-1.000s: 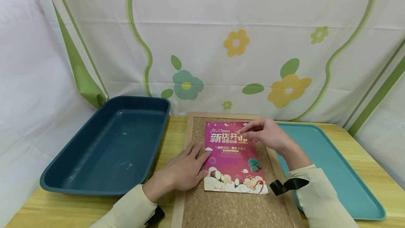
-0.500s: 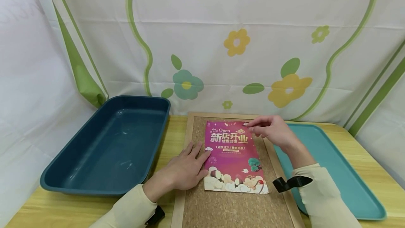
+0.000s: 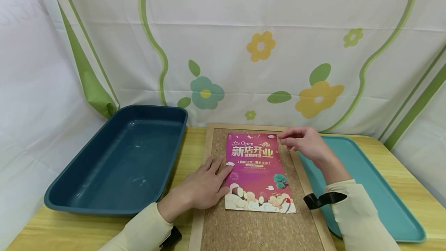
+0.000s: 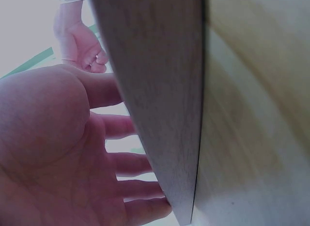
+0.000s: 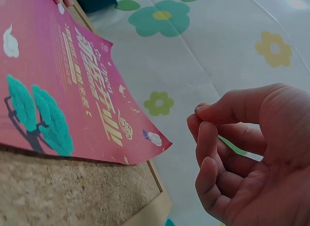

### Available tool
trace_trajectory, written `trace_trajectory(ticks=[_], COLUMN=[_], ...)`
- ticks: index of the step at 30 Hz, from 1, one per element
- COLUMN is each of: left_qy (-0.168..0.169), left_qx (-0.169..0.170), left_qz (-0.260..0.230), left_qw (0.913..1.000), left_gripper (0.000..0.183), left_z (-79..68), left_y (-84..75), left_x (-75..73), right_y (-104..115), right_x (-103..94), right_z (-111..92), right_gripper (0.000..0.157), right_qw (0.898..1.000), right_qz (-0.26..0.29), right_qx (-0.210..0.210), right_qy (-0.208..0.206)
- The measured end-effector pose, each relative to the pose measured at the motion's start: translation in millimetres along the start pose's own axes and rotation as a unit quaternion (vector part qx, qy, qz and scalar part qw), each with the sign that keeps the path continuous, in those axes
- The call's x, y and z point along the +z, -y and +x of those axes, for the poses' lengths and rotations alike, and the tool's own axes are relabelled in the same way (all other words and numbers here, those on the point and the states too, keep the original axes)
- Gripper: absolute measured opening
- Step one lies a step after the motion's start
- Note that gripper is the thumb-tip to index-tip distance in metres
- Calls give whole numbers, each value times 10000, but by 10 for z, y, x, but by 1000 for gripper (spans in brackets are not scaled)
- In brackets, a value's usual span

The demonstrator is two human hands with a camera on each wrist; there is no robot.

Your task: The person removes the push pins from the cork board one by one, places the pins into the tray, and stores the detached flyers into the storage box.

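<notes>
A pink-purple poster (image 3: 256, 177) with gold lettering lies on a wood-framed corkboard (image 3: 254, 229). My left hand (image 3: 203, 187) rests flat with spread, straight fingers at the poster's left edge. In the left wrist view, the fingers of this hand (image 4: 53, 148) reach over the board's wooden frame (image 4: 160, 90). My right hand (image 3: 308, 146) is just beyond the poster's top right corner, thumb and forefinger pinched together. A tiny pale pin-like thing (image 4: 97, 56) shows at those fingertips, too small to identify. In the right wrist view, that poster corner (image 5: 162, 142) curls up off the cork.
On the left stands a deep dark-blue tub (image 3: 118, 210). A flat teal tray (image 3: 369, 193) lies to the right, partly behind my right arm. A white flowered curtain (image 3: 230, 49) hangs right behind the corkboard, and the table (image 3: 28, 231) has a wood-grain top.
My right hand has moved right, from over the poster's upper lettering past its top right corner, fingertips still pinched. The left hand and the poster have stayed in place.
</notes>
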State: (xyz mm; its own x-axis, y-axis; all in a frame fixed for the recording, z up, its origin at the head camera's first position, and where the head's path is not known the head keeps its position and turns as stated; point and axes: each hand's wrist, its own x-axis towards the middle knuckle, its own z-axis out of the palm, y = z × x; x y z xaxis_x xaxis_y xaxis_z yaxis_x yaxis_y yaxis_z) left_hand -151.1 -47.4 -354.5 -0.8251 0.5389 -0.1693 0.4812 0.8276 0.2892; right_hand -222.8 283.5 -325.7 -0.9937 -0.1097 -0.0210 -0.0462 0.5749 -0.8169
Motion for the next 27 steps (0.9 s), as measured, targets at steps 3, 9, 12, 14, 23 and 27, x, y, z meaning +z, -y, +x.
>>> trace_trajectory(ticks=[3,9,12,14,23,27], left_qy=[-3,1,-2,-7,-12,-13], left_qx=[4,-13,-24,-29,-23,-32], left_qz=[-6,-15,-17,-13,5,4], left_qw=[10000,10000,10000,10000,10000,10000], left_gripper=[64,64,64,64,64,64], left_z=[3,-1,-3,-4,5,7], left_y=[-5,-11,-12,-11,-2,-2], left_x=[-6,-14,-15,-13,-5,-4], right_y=[-27,-93,-143,-178,-310,-360], right_x=[-26,-83,-116,-139,-237,-276], right_z=[1,18,32,38,46,52], right_gripper=[36,39,39,40,40,41], right_qw=[10000,9999,9999,9999,9997,9995], right_qz=[-27,-59,-42,-6,20,47], right_qx=[36,93,94,89,161,211], right_qy=[-37,-110,-129,-128,-202,-228])
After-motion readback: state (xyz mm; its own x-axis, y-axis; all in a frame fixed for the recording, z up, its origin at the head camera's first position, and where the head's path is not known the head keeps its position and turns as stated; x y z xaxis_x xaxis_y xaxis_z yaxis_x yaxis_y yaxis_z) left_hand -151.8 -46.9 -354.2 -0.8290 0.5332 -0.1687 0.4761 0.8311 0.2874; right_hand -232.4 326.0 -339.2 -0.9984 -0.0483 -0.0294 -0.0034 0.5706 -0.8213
